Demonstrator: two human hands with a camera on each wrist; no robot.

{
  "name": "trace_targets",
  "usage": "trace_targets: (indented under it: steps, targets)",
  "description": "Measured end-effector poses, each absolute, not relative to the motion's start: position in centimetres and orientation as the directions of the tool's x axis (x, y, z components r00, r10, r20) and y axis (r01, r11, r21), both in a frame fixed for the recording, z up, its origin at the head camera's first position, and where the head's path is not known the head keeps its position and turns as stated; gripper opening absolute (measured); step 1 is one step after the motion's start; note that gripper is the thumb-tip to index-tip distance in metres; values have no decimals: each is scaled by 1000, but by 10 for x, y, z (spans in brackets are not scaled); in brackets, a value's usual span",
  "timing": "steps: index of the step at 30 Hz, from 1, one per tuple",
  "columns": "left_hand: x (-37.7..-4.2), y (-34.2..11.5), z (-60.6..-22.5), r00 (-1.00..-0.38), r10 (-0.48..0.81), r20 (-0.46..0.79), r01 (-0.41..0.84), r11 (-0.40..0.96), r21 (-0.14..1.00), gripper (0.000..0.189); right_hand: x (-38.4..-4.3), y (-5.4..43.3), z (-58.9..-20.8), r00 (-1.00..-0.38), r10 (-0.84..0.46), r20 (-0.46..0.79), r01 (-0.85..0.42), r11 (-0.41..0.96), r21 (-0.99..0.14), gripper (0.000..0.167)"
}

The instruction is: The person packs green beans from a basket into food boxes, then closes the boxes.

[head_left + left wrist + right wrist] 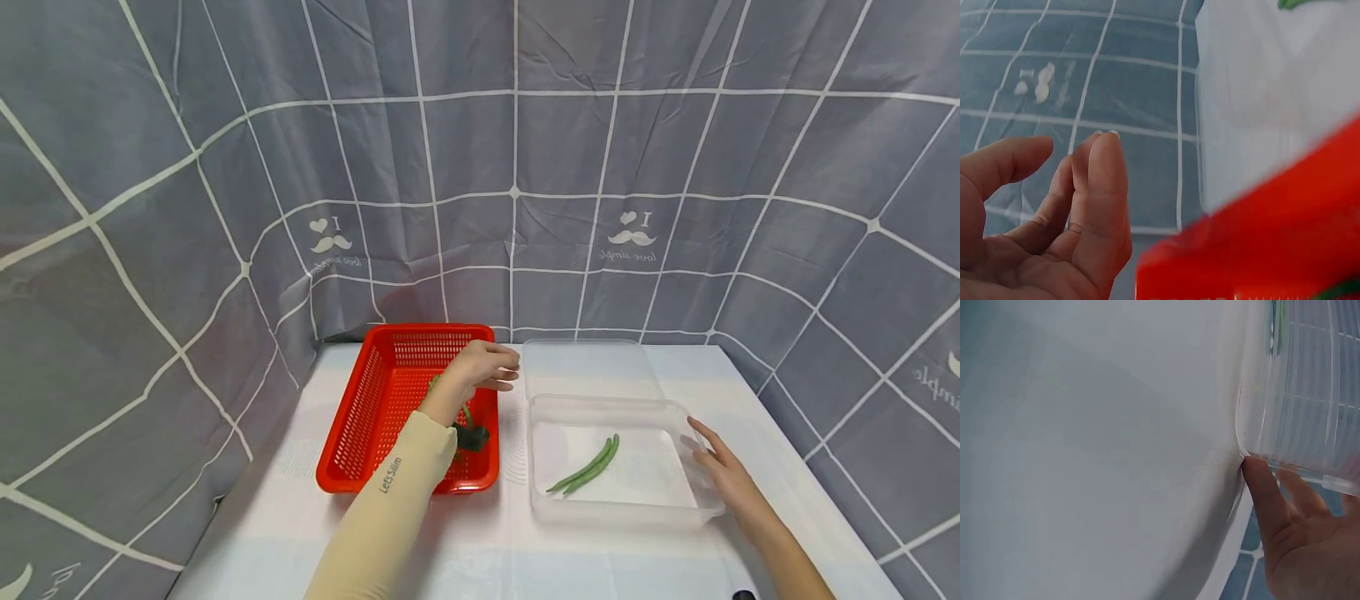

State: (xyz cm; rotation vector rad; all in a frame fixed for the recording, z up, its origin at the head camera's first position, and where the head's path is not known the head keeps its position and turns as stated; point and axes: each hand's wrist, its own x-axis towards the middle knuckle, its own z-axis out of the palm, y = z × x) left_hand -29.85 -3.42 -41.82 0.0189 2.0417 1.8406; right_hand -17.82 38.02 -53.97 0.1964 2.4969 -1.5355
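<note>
My left hand (480, 367) hovers over the right side of a red plastic basket (352, 417). In the left wrist view, the fingers (1104, 206) are loosely bent, thumb apart, with nothing between them. Green pieces (467, 413) show in the basket, mostly hidden by my left forearm; their kind is unclear. Two green beans (588, 468) lie side by side in a clear plastic box (600, 510). My right hand (723, 475) touches the right wall of that box, its fingers extended. The right wrist view shows its fingertips (1257, 467) against the box's lower edge.
Box and basket stand side by side on a white-covered table (255, 533), a narrow gap between them. Behind the box lies a flat clear piece (588, 354), perhaps a lid. A grey checked curtain (465, 150) hangs around the back and sides. A small black item (742, 595) shows at the front edge.
</note>
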Motion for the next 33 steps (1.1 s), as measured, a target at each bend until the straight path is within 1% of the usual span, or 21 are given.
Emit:
trace_targets:
  steps: [4, 10, 15, 18, 21, 22, 24, 26, 28, 30, 33]
  targets:
    - [-305, -62, -424, -937, 195, -288, -263, 144, 954, 34, -178, 380, -539, -973, 4, -229, 207, 450, -869, 64]
    - [-314, -101, -436, -933, 120, -339, -323, 137, 936, 39, -180, 382, -540, -970, 11, -244, 222, 448, -866, 64]
    - [-322, -131, -450, -911, 53, -410, -395, 175, 902, 35, -179, 381, -539, -971, 7, -241, 219, 442, -870, 64]
    - [-327, -146, -462, -908, 4, -419, -407, 225, 885, 26, -179, 381, -539, -971, 3, -239, 216, 444, -869, 64]
    - [-331, -156, -474, -907, -74, -415, -419, 281, 864, 15, -180, 382, -538, -971, 8, -241, 218, 450, -866, 64]
    - [-332, -158, -477, -904, -99, -417, -427, 298, 854, 15, -180, 382, -537, -969, 9, -248, 225, 449, -864, 64]
    - [-332, -160, -482, -895, -142, -423, -446, 331, 832, 22, -181, 382, -537, -969, 9, -247, 224, 451, -864, 64]
    - [-332, -161, -486, -886, -165, -434, -464, 360, 810, 32, -181, 382, -537, -971, 9, -241, 219, 454, -864, 64]
    - [-332, -162, -490, -880, -160, -447, -473, 384, 793, 42, -182, 383, -537, -971, 9, -239, 217, 457, -863, 64]
    - [-332, -162, -494, -874, -155, -461, -482, 398, 780, 45, -182, 383, -538, -971, 8, -238, 215, 455, -864, 64]
    - [-333, -164, -498, -865, -148, -479, -494, 411, 766, 44, -181, 383, -538, -970, 3, -244, 220, 445, -868, 64]
